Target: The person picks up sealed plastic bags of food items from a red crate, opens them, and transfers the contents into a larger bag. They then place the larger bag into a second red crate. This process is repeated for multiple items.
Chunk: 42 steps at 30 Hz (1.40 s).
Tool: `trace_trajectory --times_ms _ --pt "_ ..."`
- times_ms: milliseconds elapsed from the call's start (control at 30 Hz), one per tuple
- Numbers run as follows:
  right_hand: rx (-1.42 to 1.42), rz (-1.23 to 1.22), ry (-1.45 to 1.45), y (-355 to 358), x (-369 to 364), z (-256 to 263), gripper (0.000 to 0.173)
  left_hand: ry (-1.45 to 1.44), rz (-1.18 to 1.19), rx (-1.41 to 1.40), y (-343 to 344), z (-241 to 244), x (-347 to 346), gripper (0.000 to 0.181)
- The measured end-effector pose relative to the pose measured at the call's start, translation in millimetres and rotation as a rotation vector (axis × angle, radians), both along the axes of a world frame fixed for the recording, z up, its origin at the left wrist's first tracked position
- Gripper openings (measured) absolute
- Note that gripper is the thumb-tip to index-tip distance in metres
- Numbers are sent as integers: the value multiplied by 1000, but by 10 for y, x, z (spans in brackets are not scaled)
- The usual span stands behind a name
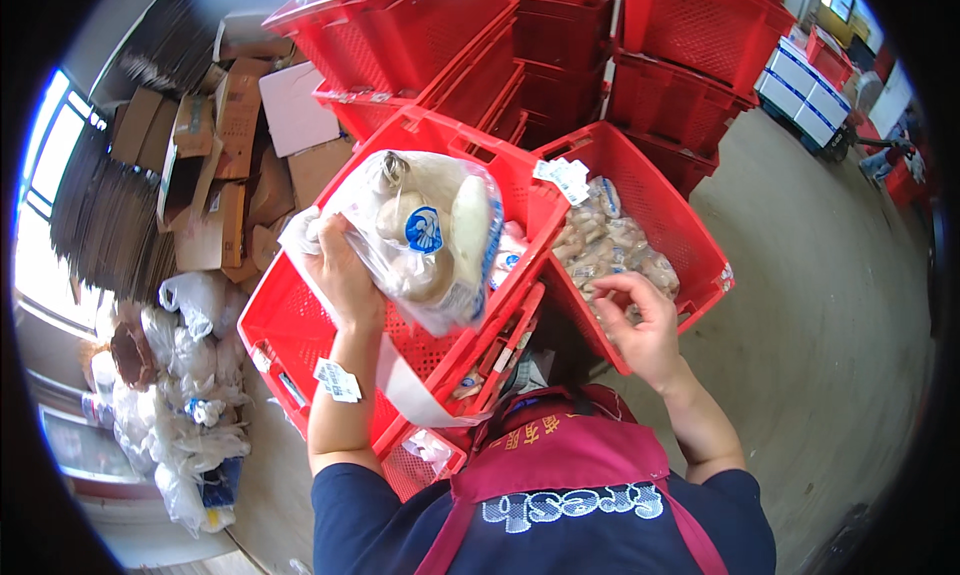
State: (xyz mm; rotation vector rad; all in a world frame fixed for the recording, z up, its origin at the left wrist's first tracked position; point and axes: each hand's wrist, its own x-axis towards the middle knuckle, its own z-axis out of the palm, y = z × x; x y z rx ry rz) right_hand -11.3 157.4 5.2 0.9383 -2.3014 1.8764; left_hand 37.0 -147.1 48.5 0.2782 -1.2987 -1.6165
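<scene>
My left hand (346, 275) grips the gathered side of a clear plastic bag (427, 237) above a red crate (285, 305). Thick, pale produce, seemingly large mushrooms, fills the bag, which bears a blue printed emblem. From beneath that hand a white paper strip (412, 387) hangs down across the crate towards my apron. At the near edge of a second red crate (652, 200), my right hand (641, 327) hovers with thumb and forefinger curled but apart, nothing visible between them. Several small bags of brownish produce (607, 245) lie in that crate.
Stacked red crates (562, 49) rise ahead. White labels (566, 177) cling to a crate corner, and more labels (337, 380) to my left forearm. Flattened cardboard (112, 215) and plastic bags (180, 395) are at left. A cart with white boxes (802, 87) stands far right, near a person.
</scene>
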Motion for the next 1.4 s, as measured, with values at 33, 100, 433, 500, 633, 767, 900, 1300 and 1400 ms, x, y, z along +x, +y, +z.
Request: trace_trajectory --times_ms 33,100,433,500,633,767,900,1300,1400 --pt "-29 34 130 -67 44 213 24 -41 -51 -1 101 13 2 16" --pt "-59 59 404 -130 100 503 30 -94 -5 -90 426 -8 -66 26" --pt "46 143 488 -9 128 783 25 44 -229 201 931 -13 -200 9" --pt "40 170 564 2 95 704 22 68 -197 208 939 -12 -244 7" --pt "200 275 1063 81 414 486 14 -9 -139 223 891 19 -396 3" --pt "-101 498 403 101 523 344 17 128 -69 199 795 -28 -515 1" --pt "-320 475 -291 -89 450 388 30 13 111 -223 892 -306 -682 2" --pt "143 89 809 -74 -174 911 38 -192 -273 -1182 1405 -437 -524 28" --pt "345 496 582 -42 -596 1138 46 -186 -843 -822 1516 -392 -375 32"
